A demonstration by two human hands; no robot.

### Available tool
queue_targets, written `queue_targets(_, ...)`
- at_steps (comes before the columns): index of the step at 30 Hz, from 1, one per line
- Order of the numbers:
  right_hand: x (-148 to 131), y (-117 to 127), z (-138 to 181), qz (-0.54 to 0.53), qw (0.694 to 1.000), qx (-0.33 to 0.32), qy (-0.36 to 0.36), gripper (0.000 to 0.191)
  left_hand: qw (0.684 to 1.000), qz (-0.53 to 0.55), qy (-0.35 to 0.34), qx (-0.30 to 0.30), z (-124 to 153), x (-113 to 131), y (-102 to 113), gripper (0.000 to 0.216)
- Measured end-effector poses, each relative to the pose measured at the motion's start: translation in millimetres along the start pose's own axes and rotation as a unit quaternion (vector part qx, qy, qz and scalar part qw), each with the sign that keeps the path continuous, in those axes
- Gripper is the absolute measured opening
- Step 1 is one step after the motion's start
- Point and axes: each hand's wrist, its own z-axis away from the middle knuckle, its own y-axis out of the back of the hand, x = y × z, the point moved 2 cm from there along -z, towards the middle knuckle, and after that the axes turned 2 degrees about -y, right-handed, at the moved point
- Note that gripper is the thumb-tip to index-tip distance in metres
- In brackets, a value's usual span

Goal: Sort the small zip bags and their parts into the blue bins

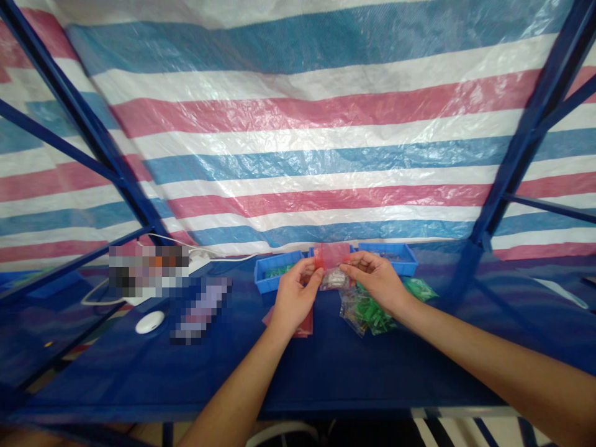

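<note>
Between both hands, above the blue table, is a small pink-red plastic bag [332, 254] with pale, silvery contents in its lower part. My left hand [297, 293] pinches its left side between thumb and fingers. On the right side, my right hand [380, 280] grips it the same way. Below my left wrist lie more red plastic bags [305, 326], partly covered by the hand. A pile of clear bags with green pieces [372, 313] rests under my right hand. What exactly the held bag contains is too small to tell.
Blue bins stand along the back: one on the left [265, 282] with green items, one on the right [405, 257], another behind the held bag. A white oval case [149, 322], a pixelated object [202, 310] and a white cable [95, 302] lie left on the table [298, 379].
</note>
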Motion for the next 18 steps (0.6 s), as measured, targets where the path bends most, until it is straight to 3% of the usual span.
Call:
queue_targets(3,0,2,-1,0.004,1.000,0.021,0.010,0.038,0.996,-0.073,-0.038,0.042,1,4,4,0.031)
queue_targets(6,-1,3,0,0.020,0.999,0.033,0.029,0.035,0.991,-0.113,-0.071,0.004,3,12,3,0.026)
queue_targets(11,-8,-8,7,0.027,0.998,-0.058,0.022,0.031,0.982,-0.132,-0.098,-0.090,6,21,-5,0.030)
queue_targets(15,-13,-16,13,0.020,0.992,-0.123,0.005,0.035,0.978,-0.170,-0.096,-0.076,4,18,-2,0.023)
queue_targets(18,-14,-15,13,0.017,0.994,-0.110,0.011,0.033,0.980,-0.168,-0.083,-0.060,2,13,0,0.025)
